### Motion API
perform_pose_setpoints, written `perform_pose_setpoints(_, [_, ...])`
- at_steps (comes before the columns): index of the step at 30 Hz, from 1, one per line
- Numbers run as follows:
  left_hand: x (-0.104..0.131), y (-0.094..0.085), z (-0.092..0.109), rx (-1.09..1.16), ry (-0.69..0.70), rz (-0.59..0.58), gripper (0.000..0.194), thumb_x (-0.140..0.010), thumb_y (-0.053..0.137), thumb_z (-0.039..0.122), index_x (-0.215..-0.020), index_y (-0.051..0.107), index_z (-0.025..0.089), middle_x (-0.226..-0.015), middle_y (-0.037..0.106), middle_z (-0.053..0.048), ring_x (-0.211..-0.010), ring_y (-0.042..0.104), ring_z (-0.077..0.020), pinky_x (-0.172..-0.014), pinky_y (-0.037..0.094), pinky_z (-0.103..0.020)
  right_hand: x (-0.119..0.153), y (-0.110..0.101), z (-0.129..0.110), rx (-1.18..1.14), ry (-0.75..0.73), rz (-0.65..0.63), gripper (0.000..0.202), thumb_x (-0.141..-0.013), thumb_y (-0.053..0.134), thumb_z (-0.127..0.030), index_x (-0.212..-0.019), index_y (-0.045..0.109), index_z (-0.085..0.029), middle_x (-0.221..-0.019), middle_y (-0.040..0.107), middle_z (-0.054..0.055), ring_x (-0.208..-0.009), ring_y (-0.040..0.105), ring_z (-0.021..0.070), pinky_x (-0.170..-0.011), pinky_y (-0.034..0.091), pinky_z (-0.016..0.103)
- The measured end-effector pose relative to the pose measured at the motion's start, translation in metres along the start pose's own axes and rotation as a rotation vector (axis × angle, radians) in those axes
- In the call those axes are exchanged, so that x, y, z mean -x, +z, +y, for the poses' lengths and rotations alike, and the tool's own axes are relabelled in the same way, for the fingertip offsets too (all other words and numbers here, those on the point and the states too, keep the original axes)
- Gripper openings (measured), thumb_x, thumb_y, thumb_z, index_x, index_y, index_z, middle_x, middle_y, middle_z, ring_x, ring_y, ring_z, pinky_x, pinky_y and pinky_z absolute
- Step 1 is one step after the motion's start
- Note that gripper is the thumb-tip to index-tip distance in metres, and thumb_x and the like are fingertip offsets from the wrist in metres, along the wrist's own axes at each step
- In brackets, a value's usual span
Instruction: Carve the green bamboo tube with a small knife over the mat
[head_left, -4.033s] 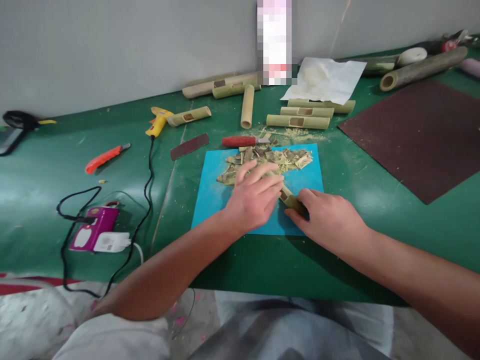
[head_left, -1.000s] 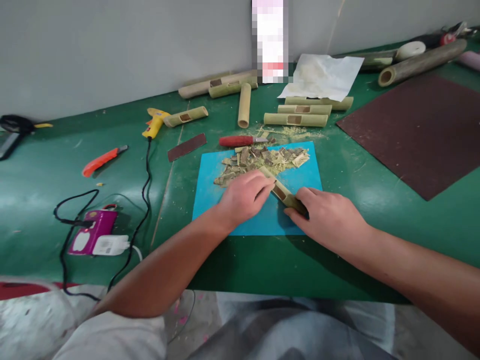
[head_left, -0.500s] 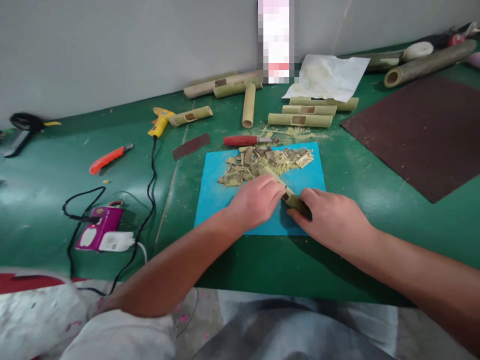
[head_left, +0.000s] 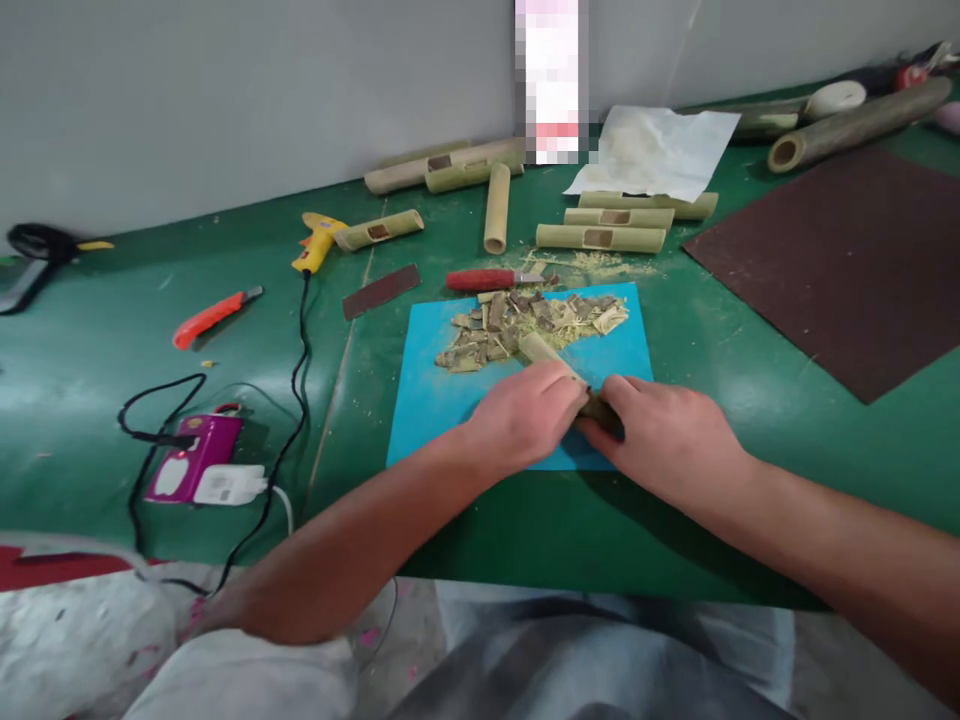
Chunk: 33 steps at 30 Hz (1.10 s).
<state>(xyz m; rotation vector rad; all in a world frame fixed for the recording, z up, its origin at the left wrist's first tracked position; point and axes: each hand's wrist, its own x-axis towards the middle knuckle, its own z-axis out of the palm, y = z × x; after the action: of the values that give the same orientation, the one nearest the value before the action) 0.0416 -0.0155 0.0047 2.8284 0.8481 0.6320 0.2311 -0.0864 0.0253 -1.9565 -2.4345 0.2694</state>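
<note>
My right hand [head_left: 667, 430] is wrapped round the near end of a bamboo tube [head_left: 541, 350], which slants over the blue sheet [head_left: 435, 420]. My left hand [head_left: 529, 415] is closed and lies on top of the tube's middle, close to the right fingertips. A small dark piece [head_left: 587, 388] peeks out at the left fingertips; its kind is too small to tell. The hand covers the opening in the tube. Behind the hands lie a heap of bamboo chips [head_left: 487, 340] and dust, and a red-handled knife [head_left: 480, 280].
Further back lie cut bamboo tubes [head_left: 600, 238], white paper [head_left: 649, 150] and a thick bamboo pole [head_left: 862, 125]. A dark brown sheet [head_left: 840, 270] is at right. Leftward are a brown strip [head_left: 382, 291], a yellow glue gun [head_left: 319, 240], an orange cutter [head_left: 214, 318] and a corded purple box [head_left: 196, 455].
My left hand has slid along the tube toward my right hand, covering the opening that showed before. The right hand and the tube have stayed nearly in place.
</note>
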Motion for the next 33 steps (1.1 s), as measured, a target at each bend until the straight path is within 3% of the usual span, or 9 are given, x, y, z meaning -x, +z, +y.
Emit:
perform_pose_setpoints(4, [0.0, 0.0, 0.002, -0.018, -0.019, 0.074, 0.034, -0.105, 0.04, 0.023, -0.077, 0.059, 0.018, -0.075, 0.059, -0.004, -0.074, 0.056, -0.017, -0.069, 0.047, -0.03, 0.0, 0.0, 0.0, 0.001, 0.021, 0.002, 0.028, -0.092, 0.054, -0.045, -0.083, 0.06, -0.02, -0.073, 0.067, 0.004, -0.058, 0.054, 0.0166, -0.053, 0.015, 0.032])
perform_pose_setpoints(8, [0.001, -0.002, 0.0, 0.007, 0.023, 0.013, 0.034, -0.104, 0.041, 0.024, -0.076, 0.058, 0.018, -0.072, 0.058, -0.003, -0.07, 0.055, -0.0158, -0.064, 0.045, -0.029, 0.0, 0.0, 0.0, -0.004, -0.009, 0.005, 0.026, -0.092, 0.054, -0.043, -0.084, 0.061, -0.019, -0.074, 0.068, 0.004, -0.059, 0.054, 0.0165, -0.054, 0.015, 0.031])
perform_pose_setpoints(13, [0.0, -0.003, -0.007, -0.011, -0.084, 0.099, 0.028, -0.104, 0.044, 0.024, -0.083, 0.062, 0.016, -0.079, 0.063, -0.005, -0.077, 0.06, -0.0169, -0.071, 0.05, -0.03, 0.0, 0.002, 0.001, -0.006, -0.001, 0.02, 0.029, -0.093, 0.052, -0.045, -0.084, 0.061, -0.019, -0.072, 0.067, 0.005, -0.057, 0.052, 0.0159, -0.054, 0.015, 0.032])
perform_pose_setpoints(18, [0.002, -0.006, -0.007, 0.119, -0.002, 0.054, 0.014, -0.099, 0.053, 0.023, -0.099, 0.064, 0.014, -0.091, 0.068, -0.008, -0.088, 0.065, -0.0188, -0.078, 0.055, -0.031, 0.001, 0.001, 0.002, 0.007, -0.011, 0.045, 0.028, -0.091, 0.055, -0.045, -0.082, 0.061, -0.019, -0.071, 0.066, 0.004, -0.056, 0.051, 0.0155, -0.054, 0.014, 0.031])
perform_pose_setpoints(23, [0.005, -0.014, -0.016, 0.194, -0.003, -0.038, 0.019, -0.099, 0.052, 0.017, -0.112, 0.066, 0.016, -0.103, 0.068, -0.008, -0.094, 0.067, -0.0176, -0.08, 0.056, -0.029, 0.0, -0.001, 0.0, 0.001, -0.013, 0.028, 0.028, -0.09, 0.056, -0.045, -0.08, 0.061, -0.019, -0.069, 0.065, 0.003, -0.054, 0.048, 0.0141, -0.052, 0.014, 0.031])
perform_pose_setpoints(25, [0.005, -0.015, -0.017, 0.182, -0.032, 0.019, 0.016, -0.1, 0.054, 0.019, -0.108, 0.067, 0.017, -0.102, 0.068, -0.007, -0.094, 0.067, -0.0162, -0.082, 0.055, -0.028, 0.0, -0.001, 0.0, -0.001, -0.015, 0.035, 0.028, -0.09, 0.055, -0.045, -0.08, 0.061, -0.019, -0.068, 0.064, 0.003, -0.054, 0.047, 0.0136, -0.052, 0.014, 0.031])
perform_pose_setpoints(29, [0.003, -0.015, -0.016, 0.102, -0.15, 0.239, 0.01, -0.098, 0.056, 0.017, -0.1, 0.067, 0.017, -0.098, 0.067, -0.005, -0.092, 0.065, -0.0156, -0.084, 0.054, -0.029, 0.001, 0.001, 0.002, 0.003, -0.017, 0.053, 0.029, -0.09, 0.056, -0.046, -0.079, 0.061, -0.019, -0.066, 0.063, 0.002, -0.053, 0.045, 0.0132, -0.052, 0.014, 0.031])
perform_pose_setpoints(33, [0.003, -0.012, -0.015, 0.112, -0.216, 0.295, 0.008, -0.098, 0.055, 0.017, -0.096, 0.063, 0.017, -0.099, 0.067, -0.006, -0.093, 0.064, -0.0164, -0.081, 0.054, -0.029, 0.001, 0.004, 0.003, 0.007, -0.019, 0.08, 0.03, -0.09, 0.056, -0.046, -0.078, 0.061, -0.02, -0.066, 0.063, 0.002, -0.052, 0.044, 0.0127, -0.051, 0.013, 0.03])
